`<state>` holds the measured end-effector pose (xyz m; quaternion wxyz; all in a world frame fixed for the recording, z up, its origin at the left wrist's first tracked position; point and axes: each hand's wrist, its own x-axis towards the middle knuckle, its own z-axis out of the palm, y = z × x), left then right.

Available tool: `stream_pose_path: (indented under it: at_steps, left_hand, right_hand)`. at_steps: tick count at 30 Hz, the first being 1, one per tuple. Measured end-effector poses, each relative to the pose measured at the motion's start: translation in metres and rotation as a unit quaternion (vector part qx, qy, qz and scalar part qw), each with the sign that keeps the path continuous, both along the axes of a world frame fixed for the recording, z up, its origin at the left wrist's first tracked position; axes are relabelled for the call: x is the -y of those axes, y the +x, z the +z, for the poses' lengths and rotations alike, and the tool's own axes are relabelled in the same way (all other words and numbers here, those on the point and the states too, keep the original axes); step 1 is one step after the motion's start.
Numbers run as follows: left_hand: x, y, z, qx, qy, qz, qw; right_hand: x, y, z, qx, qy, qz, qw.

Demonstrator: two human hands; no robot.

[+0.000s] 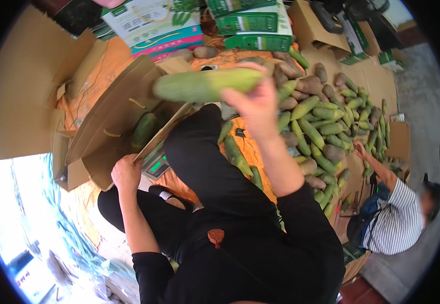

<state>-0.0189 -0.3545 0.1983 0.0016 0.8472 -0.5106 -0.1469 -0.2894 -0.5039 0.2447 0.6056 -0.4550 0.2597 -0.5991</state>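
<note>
My right hand (256,104) is closed round the pale end of a long green radish (194,85), held almost level above the cardboard box (109,104). Slight motion blur softens this radish. On the near edge of the box, my left hand (126,173) grips the cardboard wall with curled fingers. Inside the open box lies a darker green radish (144,129); the rest of the bottom is hidden by the walls. A scale with a lit green display (157,166) shows partly beside the box, next to my leg.
To the right spreads a large heap of green radishes (312,134) and brownish roots. A person in a striped shirt (394,220) reaches into its far side. Printed cartons (166,33) stand at the back. Orange sheeting (171,180) covers ground near my legs.
</note>
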Motion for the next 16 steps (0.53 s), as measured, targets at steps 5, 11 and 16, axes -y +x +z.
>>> stream_pose_path:
  at_steps: [5,11,16]
  left_hand:
    - [0.002,-0.002,-0.002,0.015,0.006,-0.012,1.000]
    - [0.003,-0.002,-0.007,0.017,0.011,-0.016,1.000]
    - [0.003,0.003,-0.010,0.025,0.033,-0.017,0.999]
  right_hand:
    - [0.002,0.088,-0.019,-0.136,-0.005,0.166,0.977]
    - [0.019,0.078,-0.056,-0.180,-0.005,0.159,0.971]
    - [0.020,0.004,-0.119,-0.224,0.102,0.099,0.964]
